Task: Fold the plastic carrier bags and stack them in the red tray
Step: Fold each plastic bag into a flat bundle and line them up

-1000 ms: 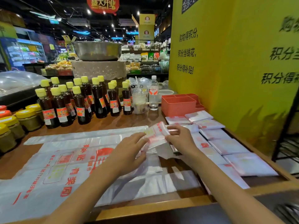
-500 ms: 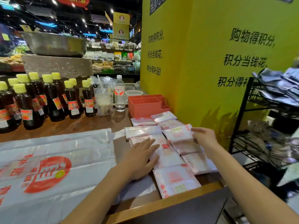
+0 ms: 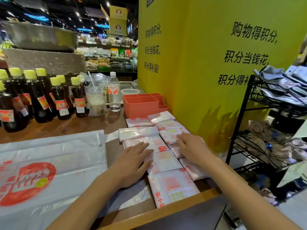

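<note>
Several folded white carrier bags with red print lie in two rows on the wooden counter, among them one at the front (image 3: 172,186) and one near the back (image 3: 161,117). My left hand (image 3: 132,161) rests flat with straight fingers on a folded bag in the left row (image 3: 149,141). My right hand (image 3: 191,146) lies flat on a newly laid folded bag (image 3: 171,134) in the right row. The red tray (image 3: 141,105) stands behind the rows, against the yellow wall. Unfolded flat bags (image 3: 49,163) are spread on the counter at left.
Dark sauce bottles with yellow caps (image 3: 41,98) line the back left. A water bottle (image 3: 114,92), a bagged drink cup (image 3: 96,97) and a white tub (image 3: 129,92) stand left of the tray. A black wire rack (image 3: 265,130) stands at right, beyond the counter edge.
The view swung right. My right hand carried the folded bag over to the right row, laid it down and now presses it flat. My left hand moved onto the left row.
</note>
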`<state>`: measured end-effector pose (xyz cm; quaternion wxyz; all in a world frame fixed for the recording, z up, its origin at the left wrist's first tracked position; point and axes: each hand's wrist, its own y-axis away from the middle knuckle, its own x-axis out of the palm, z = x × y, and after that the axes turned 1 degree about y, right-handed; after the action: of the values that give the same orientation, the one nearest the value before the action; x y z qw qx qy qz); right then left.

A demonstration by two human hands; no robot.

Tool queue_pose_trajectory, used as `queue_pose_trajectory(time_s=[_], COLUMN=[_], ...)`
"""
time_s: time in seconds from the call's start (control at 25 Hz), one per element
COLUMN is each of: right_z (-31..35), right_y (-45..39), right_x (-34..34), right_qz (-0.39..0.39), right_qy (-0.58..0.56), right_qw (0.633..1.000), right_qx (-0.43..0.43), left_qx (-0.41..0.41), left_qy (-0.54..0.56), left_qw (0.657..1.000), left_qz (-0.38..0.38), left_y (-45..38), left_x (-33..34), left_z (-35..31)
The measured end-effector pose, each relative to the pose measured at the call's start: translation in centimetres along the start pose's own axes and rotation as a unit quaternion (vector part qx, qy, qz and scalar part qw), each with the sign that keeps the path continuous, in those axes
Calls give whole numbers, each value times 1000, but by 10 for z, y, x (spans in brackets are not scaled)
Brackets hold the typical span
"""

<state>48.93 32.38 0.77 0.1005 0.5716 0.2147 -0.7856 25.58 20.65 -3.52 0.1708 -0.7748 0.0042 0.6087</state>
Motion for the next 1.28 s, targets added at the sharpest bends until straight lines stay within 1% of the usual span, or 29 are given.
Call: queue_pose_trajectory(time_s=[0.08,0.12,0.2,0.32,0.44,0.52,0.56,0.64,0.68,0.72,0.8,0.88,0.96,1.0,1.08,1.16,1.28], right_z=[3,3,9,36,89,142,170,224,245,259,277,281,279,277,275,276,281], right_y=[8,10,9,4,4,17,29,61,77,89,101,96,85,80,74,71,70], right_x=[-3,-4,-4,0,9,14,16,21,25,31,48,60,66,68,75,82,83], right_qz=[78,92,91,72,50,52,81,182,231,267,298,297,283,275,251,213,139], right_qy=[11,17,21,9,-23,-74,-124,-223,-229,-204,-148,-127,-156,-170,-189,-199,-161], right_qw=[997,996,996,997,992,981,971,932,913,899,878,879,887,890,897,908,926], right_qx=[-2,-1,-3,-38,-112,-170,-186,-218,-247,-282,-343,-349,-330,-321,-311,-300,-311], left_qx=[-2,-7,-19,-36,-61,-106,-138,-202,-230,-257,-302,-334,-349,-354,-363,-364,-360], left_qy=[-3,-5,-24,-55,-94,-112,-109,-96,-83,-69,-31,20,53,66,84,85,76], left_qw=[1000,1000,999,998,994,988,984,975,969,964,953,942,934,932,928,928,929], left_qz=[9,15,22,11,6,5,4,-9,-16,-19,-7,29,53,49,14,-13,-43], left_y=[1,2,6,14,39,80,106,166,194,219,266,299,319,323,326,326,328], left_x=[-2,-2,-6,-22,-51,-73,-84,-106,-116,-123,-137,-145,-145,-142,-138,-137,-138], left_z=[-2,-3,-4,-1,17,45,61,88,96,101,105,104,105,106,106,103,100])
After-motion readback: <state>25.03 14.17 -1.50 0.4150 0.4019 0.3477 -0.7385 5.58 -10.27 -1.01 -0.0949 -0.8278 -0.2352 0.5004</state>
